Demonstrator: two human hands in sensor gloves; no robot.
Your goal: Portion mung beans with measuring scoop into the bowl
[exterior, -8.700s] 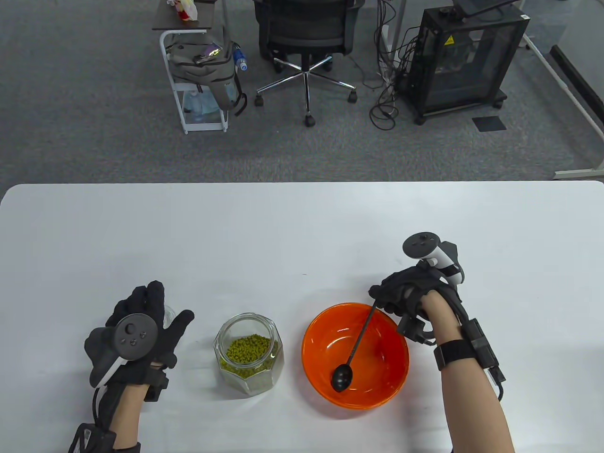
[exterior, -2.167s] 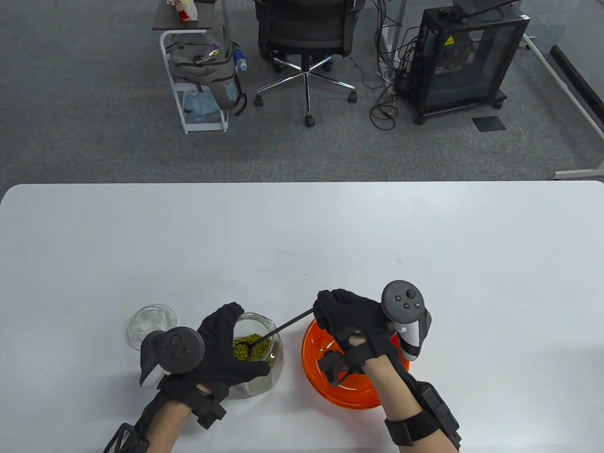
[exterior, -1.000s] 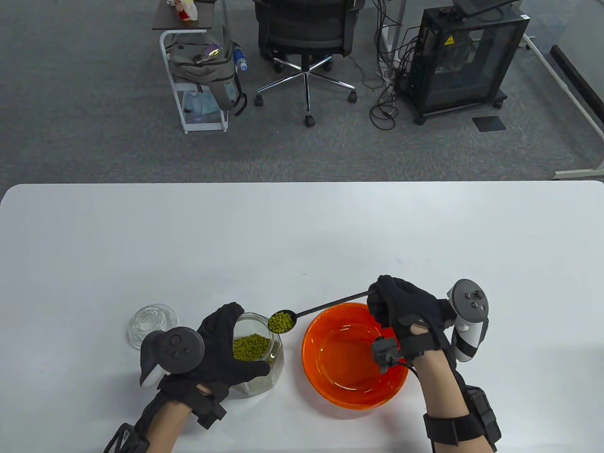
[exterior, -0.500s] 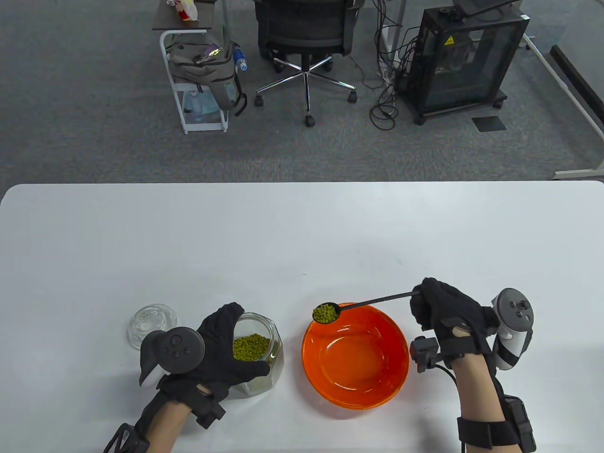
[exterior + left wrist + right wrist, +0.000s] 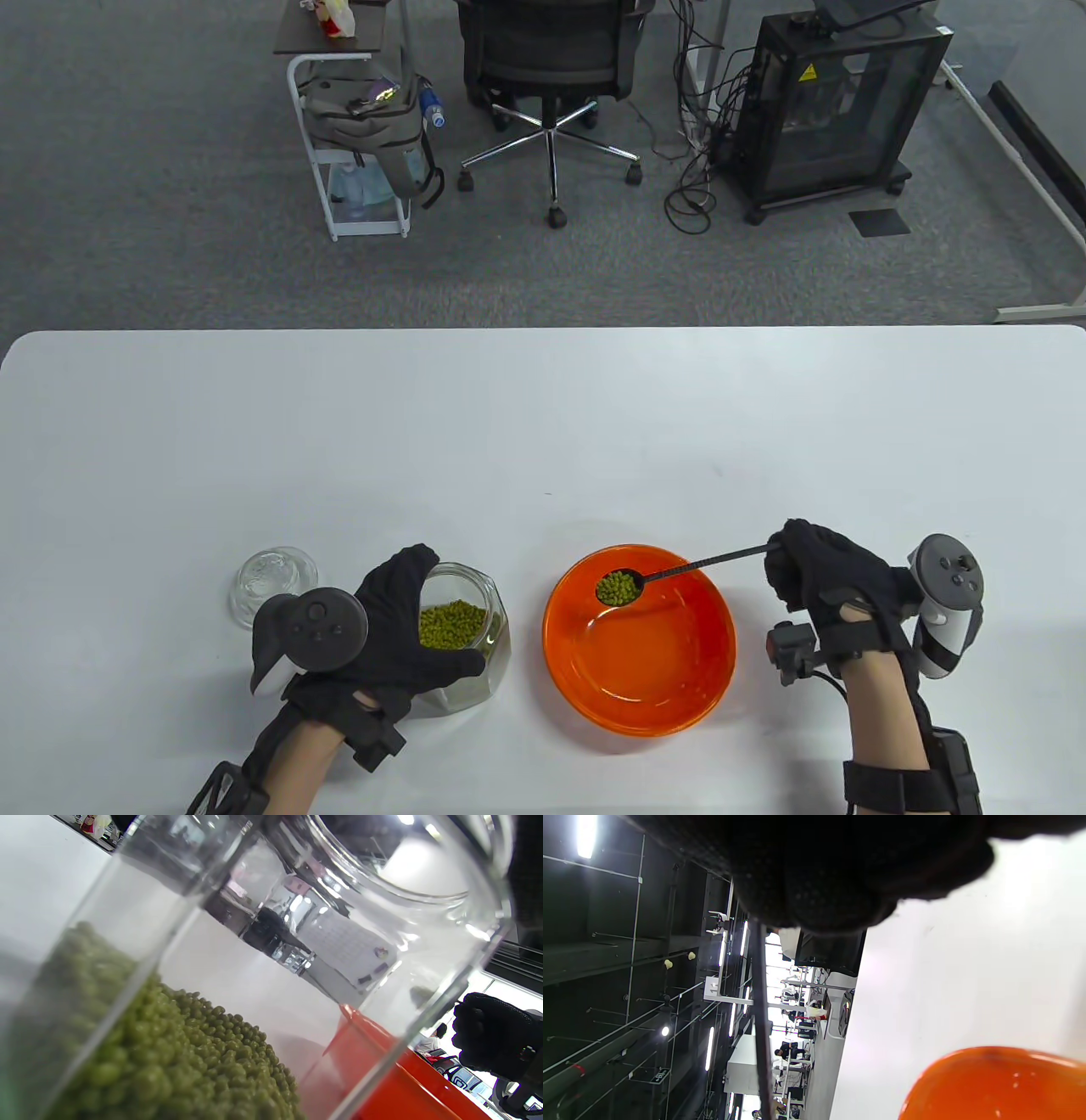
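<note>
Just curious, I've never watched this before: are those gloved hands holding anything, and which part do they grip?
The right hand holds the measuring scoop by its handle's far end. The left hand grips the glass jar round its side.

I can read no words or numbers anywhere. The one sign I can make out is a small yellow warning triangle sticker (image 5: 807, 73) on the black glass-fronted cabinet on castors (image 5: 836, 110), standing on the grey carpet beyond my white table (image 5: 543, 407); its symbol is too small to tell.
</note>
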